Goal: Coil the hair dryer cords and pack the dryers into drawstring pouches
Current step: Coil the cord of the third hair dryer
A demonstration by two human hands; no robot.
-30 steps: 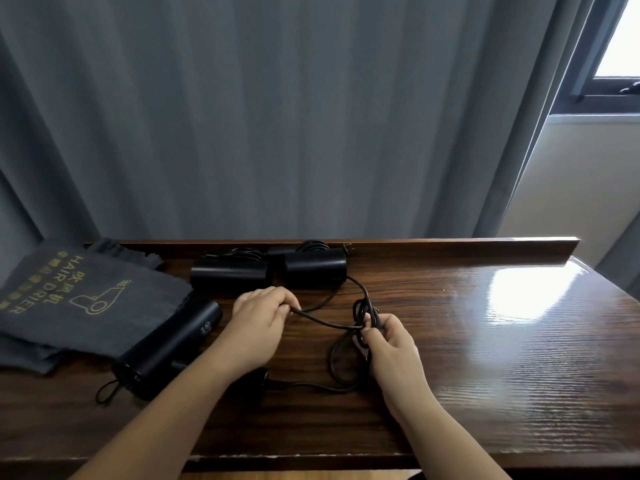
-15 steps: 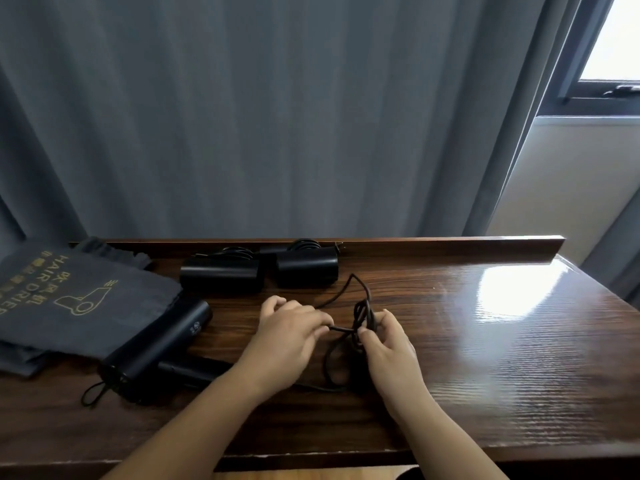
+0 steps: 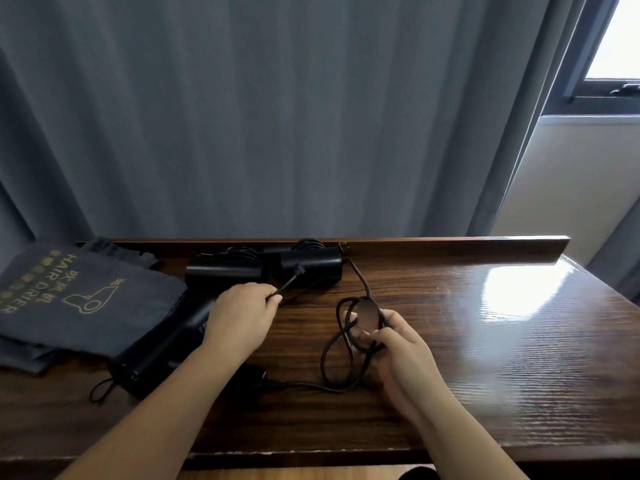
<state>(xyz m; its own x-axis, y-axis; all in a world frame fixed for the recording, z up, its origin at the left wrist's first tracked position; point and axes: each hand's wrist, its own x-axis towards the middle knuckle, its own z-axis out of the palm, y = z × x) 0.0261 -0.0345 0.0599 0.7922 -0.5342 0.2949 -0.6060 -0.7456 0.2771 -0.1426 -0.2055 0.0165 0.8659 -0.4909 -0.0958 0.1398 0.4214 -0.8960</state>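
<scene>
A black hair dryer [image 3: 152, 355] lies slanted on the dark wooden table [image 3: 485, 358], partly under my left forearm. Its black cord [image 3: 332, 344] runs from the handle along the table and loops up into my right hand [image 3: 398, 344], which grips several coils of it. My left hand [image 3: 242, 313] pinches the cord near its plug end [image 3: 298, 270], pulled out to the left over the dryer. Two more black dryers [image 3: 225, 273] [image 3: 311, 266] with coiled cords lie at the back ledge. Grey drawstring pouches [image 3: 72, 299] printed "HAIR DRIER" lie stacked at the left.
A raised wooden ledge [image 3: 450, 242] runs along the table's back edge, with grey curtains [image 3: 277, 116] hanging behind it. A window [image 3: 616, 46] is at the upper right. The right part of the tabletop shines with reflected light.
My left hand has moved left and away from my right hand, drawing the plug end of the cord out. My right hand keeps its hold on the coils.
</scene>
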